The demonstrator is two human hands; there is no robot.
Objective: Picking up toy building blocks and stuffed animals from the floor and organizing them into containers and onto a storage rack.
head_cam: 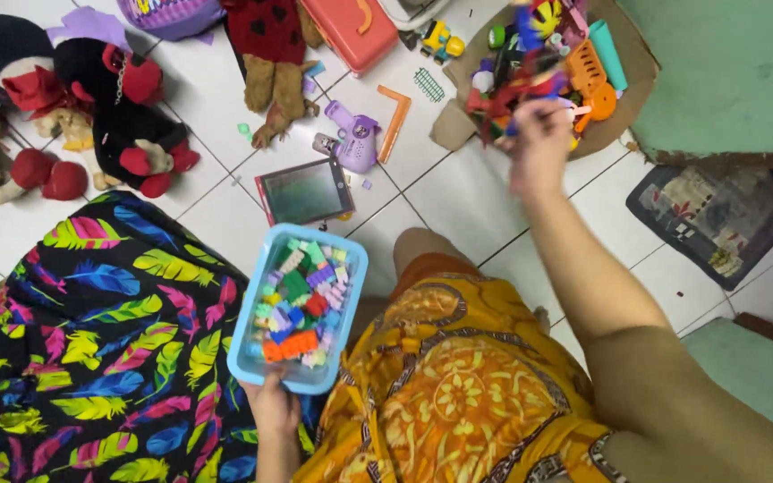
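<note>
White floor tiles (458,192) carry scattered toys. Left hand (272,407) grips the near rim of a light blue rectangular plastic tub (347,268) of small multicoloured building bricks (301,300). Right hand (539,148) reaches into a brown cardboard tray (637,54) of mixed toys (finger state blurred, cannot tell). Judged step: picking; next calls for a firm pinch.

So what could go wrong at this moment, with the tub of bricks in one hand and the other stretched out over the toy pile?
The left hand grips the blue tub by one end only, so it might tilt and spill the building bricks. The right hand is blurred over the toy pile on the cardboard and may knock pieces onto the tiles.
</note>
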